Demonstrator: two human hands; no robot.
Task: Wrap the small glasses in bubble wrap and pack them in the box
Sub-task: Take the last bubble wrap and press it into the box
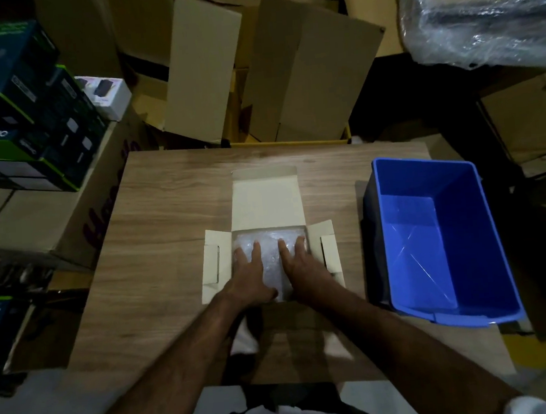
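A small cream cardboard box [266, 204] lies open in the middle of the wooden table [155, 237], its lid folded away from me and its side flaps spread. Bubble wrap [269, 240] fills the inside; no glass shows through it. My left hand [249, 275] presses flat on the left half of the wrap with straight fingers. My right hand [298, 267] presses the right half the same way. Neither hand grips anything.
A blue plastic bin [464, 223] stands at the table's right edge, with only a clear film visible inside. Tall brown cartons [302, 72] lean behind the table. Dark and green product boxes [15, 107] are stacked at left. A plastic-wrapped bundle [485, 6] sits at top right.
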